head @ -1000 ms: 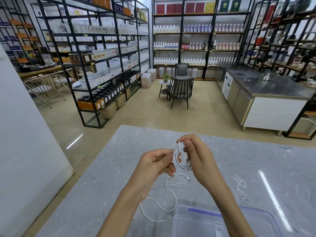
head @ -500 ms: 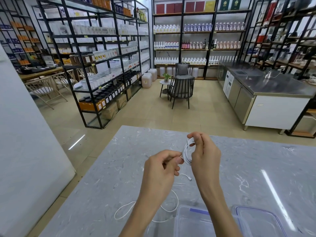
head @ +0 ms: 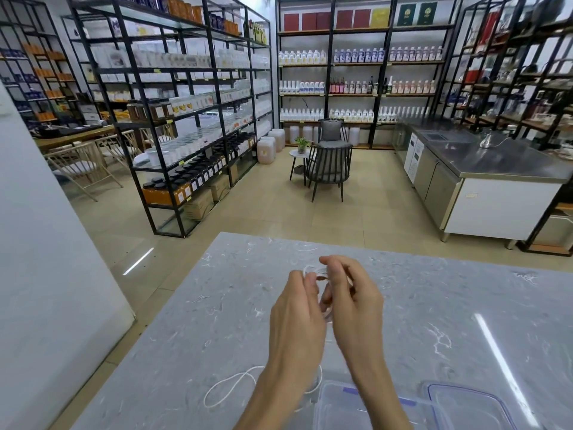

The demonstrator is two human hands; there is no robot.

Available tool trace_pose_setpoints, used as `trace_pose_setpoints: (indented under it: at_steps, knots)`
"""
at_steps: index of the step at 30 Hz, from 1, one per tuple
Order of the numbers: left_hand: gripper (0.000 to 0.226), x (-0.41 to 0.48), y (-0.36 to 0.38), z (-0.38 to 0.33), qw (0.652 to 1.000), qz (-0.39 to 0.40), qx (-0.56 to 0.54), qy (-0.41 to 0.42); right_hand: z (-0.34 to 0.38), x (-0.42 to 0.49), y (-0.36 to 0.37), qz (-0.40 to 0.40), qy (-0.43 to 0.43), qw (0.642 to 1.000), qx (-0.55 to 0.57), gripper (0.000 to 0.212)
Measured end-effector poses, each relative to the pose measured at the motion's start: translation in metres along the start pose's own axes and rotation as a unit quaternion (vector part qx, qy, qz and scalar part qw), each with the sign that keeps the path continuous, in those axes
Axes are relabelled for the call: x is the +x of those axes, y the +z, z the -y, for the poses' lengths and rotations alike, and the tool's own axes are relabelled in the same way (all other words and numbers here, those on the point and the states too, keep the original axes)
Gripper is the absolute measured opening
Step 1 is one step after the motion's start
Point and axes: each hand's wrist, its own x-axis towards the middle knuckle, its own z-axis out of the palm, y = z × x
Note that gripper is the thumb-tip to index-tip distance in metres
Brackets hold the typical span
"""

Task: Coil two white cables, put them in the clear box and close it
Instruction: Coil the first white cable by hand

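Note:
Both hands are raised over the grey marble table [head: 186,330], close together. My right hand [head: 353,302] pinches a small coil of white cable [head: 313,270]; only the coil's top loop shows above my fingers. My left hand [head: 297,311] closes on the same cable just left of the coil. The cable's loose tail [head: 229,386] lies in a loop on the table below my left forearm. The clear box [head: 335,408] stands open at the bottom edge, partly hidden by my right forearm. Its clear lid [head: 465,405] lies to the right of it.
The table's far edge runs across the middle of the view, with tiled floor beyond. Black shelving racks with bottles stand at left and back. A dark chair with a small round table sits mid-floor. A steel counter stands at right.
My hands have drawn together and turned, so their backs face me and hide most of the coil. The loose tail on the table has shifted left and grown shorter.

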Motion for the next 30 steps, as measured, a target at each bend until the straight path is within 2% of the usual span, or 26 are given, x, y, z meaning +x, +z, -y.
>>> trace_pose_setpoints:
  at_steps: [3,6,9,11,13,17,22,26,30]
  knots:
    - [0.037,0.007,-0.011,0.004,0.999,0.021,-0.010,0.023,0.002,0.006,-0.024,0.139,0.112,0.971,0.161,0.014]
    - [0.038,0.010,-0.021,0.005,0.995,0.086,-0.030,0.039,0.001,0.017,-0.046,0.212,0.146,0.947,0.193,0.016]
    - [0.039,0.007,-0.025,-0.003,0.980,0.174,-0.091,0.032,-0.006,0.024,-0.050,0.175,0.108,0.969,0.135,0.014]
    - [0.038,0.007,-0.024,-0.009,0.977,0.180,-0.107,0.036,-0.012,0.019,-0.044,0.146,0.086,0.982,0.084,0.020]
    - [0.038,0.010,-0.021,-0.013,0.983,0.157,-0.084,0.049,-0.015,0.007,-0.039,0.150,0.089,0.982,0.069,0.023]
    - [0.035,0.011,-0.021,-0.010,0.986,0.156,-0.012,0.061,-0.014,0.001,-0.046,0.151,0.169,0.964,0.137,0.023]
    - [0.035,0.010,-0.018,-0.004,0.975,0.207,-0.080,0.008,-0.011,0.005,-0.044,0.183,0.185,0.958,0.123,0.024]
    - [0.037,0.008,-0.018,-0.006,0.978,0.202,-0.053,0.027,-0.014,0.001,-0.045,0.182,0.206,0.949,0.155,0.022]
    - [0.043,0.006,-0.019,-0.003,0.982,0.174,0.048,0.054,-0.018,0.004,-0.052,0.196,0.286,0.906,0.244,0.017]
